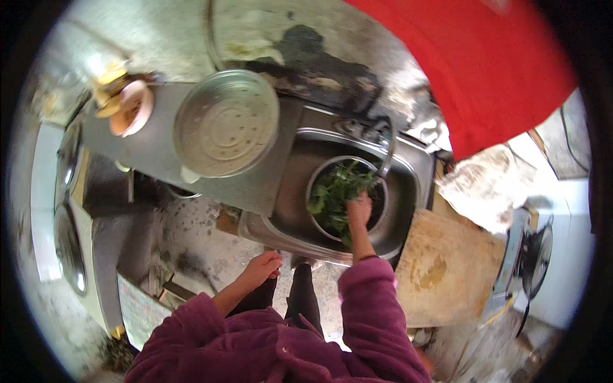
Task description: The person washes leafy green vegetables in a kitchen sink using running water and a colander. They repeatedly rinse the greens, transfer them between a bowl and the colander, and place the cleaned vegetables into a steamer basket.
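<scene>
A round metal basin (313, 179) stands in the stainless steel sink (299, 165), with leafy greens (335, 191) in it. My right hand (360, 210) reaches into the basin from its near right side and touches the greens; its fingers are partly hidden, so whether it grips them cannot be told. The curved faucet (390, 148) arches over the basin's upper right edge. My left hand (268, 265) hangs in front of the sink's near edge with its fingers curled and nothing visible in it.
Left of the sink, a large round metal pan (225, 124) rests on the grey counter (258, 191), and a pinkish bowl (143, 112) lies farther left. A wooden board (445, 273) is right of the sink. Red cloth (488, 67) hangs at upper right, above a crumpled plastic bag (483, 186).
</scene>
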Tool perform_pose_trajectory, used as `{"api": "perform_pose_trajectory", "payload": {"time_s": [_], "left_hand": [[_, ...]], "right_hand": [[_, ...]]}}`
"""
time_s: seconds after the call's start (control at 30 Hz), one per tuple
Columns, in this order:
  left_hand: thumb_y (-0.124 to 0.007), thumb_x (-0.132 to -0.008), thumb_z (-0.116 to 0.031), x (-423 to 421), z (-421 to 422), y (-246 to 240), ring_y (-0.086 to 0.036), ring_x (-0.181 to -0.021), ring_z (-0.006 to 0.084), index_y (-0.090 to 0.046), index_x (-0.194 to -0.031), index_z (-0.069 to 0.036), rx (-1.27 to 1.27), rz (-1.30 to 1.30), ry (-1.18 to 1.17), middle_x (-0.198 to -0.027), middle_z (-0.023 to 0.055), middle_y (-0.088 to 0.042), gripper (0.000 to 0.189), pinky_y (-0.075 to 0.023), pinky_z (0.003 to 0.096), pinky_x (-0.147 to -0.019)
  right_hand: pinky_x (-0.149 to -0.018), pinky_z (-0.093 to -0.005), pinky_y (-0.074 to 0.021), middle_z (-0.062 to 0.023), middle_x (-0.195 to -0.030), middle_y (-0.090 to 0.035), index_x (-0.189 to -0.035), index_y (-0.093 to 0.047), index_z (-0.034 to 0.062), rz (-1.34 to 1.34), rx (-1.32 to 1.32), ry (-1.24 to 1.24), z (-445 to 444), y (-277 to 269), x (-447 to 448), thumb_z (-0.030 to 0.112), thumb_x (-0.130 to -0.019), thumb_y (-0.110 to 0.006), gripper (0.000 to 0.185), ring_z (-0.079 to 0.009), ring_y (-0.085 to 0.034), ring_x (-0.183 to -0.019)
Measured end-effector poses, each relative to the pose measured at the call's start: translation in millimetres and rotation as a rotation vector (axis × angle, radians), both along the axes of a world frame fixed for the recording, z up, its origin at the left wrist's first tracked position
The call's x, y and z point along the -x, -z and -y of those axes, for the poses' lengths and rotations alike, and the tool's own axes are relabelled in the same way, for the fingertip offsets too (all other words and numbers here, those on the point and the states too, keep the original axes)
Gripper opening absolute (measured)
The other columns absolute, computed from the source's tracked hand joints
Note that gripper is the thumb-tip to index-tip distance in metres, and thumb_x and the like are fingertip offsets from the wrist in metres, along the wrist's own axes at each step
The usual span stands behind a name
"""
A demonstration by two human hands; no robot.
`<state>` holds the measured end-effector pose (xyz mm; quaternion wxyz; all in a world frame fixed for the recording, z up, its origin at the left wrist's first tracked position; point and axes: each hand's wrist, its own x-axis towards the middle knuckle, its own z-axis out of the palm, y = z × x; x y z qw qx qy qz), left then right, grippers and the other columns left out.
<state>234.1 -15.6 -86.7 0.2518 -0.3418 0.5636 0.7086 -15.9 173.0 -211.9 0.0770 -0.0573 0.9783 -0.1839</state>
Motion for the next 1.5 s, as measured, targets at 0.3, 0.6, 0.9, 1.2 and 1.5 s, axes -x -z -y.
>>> {"api": "perform_pose_trajectory", "payload": {"time_s": [0.3,0.6,0.9,1.2,1.5], "left_hand": [[-0.049,-0.087,-0.022,1.7,4.4,10.2,-0.056,-0.073,0.0122,-0.052,-0.105,-0.003,0.066,-0.062,-0.017,-0.09,0.0057,-0.057,0.027,-0.0484,0.026,-0.065],[-0.051,-0.085,-0.022,-0.6,1.6,21.6,-0.055,-0.065,0.0094,-0.053,-0.1,-0.002,-0.011,-0.071,-0.16,-0.083,0.0033,-0.056,0.024,-0.0476,0.0224,-0.06],[-0.052,-0.084,-0.019,-31.5,8.9,40.4,-0.056,-0.067,0.0104,-0.054,-0.1,-0.002,-0.007,0.064,-0.225,-0.083,0.0037,-0.056,0.023,-0.0478,0.0235,-0.06],[-0.052,-0.085,-0.022,-16.8,16.0,37.0,-0.055,-0.065,0.0098,-0.055,-0.099,-0.003,-0.029,-0.049,-0.228,-0.08,0.0024,-0.055,0.023,-0.0472,0.0231,-0.058],[-0.051,-0.085,-0.021,-25.9,8.6,42.7,-0.056,-0.068,0.0104,-0.053,-0.099,-0.003,-0.026,0.019,-0.23,-0.083,0.0034,-0.056,0.023,-0.0466,0.0234,-0.06]], "right_hand": [[-0.075,-0.0277,-0.0408,-0.0084,-0.094,-0.055,-0.108,-0.053,-0.0027,0.116,0.897,0.367,-25.8,-91.2,-15.6,0.009,-0.077,-0.06,0.034,-0.0173,-0.053,-0.083],[-0.099,-0.0423,-0.0262,-0.0274,-0.136,-0.018,-0.132,-0.029,0.0039,0.184,0.125,-0.107,45.6,-50.9,-34.6,0.032,-0.08,-0.056,0.065,-0.0401,-0.019,-0.126],[-0.09,-0.0514,-0.0328,-0.0212,-0.131,-0.032,-0.126,-0.041,0.0083,0.391,-0.432,-0.252,51.4,-3.1,-10.7,0.035,-0.078,-0.051,0.055,-0.0372,-0.034,-0.118],[-0.089,-0.0347,-0.0362,-0.0155,-0.126,-0.039,-0.124,-0.04,0.0013,0.398,0.473,0.26,-53.1,-10.3,22.8,0.022,-0.078,-0.064,0.056,-0.0243,-0.044,-0.111],[-0.086,-0.0348,-0.0373,-0.0121,-0.11,-0.054,-0.119,-0.044,0.0035,0.547,0.757,0.742,-3.2,13.9,22.2,0.001,-0.072,-0.064,0.051,-0.0263,-0.05,-0.102]]}}
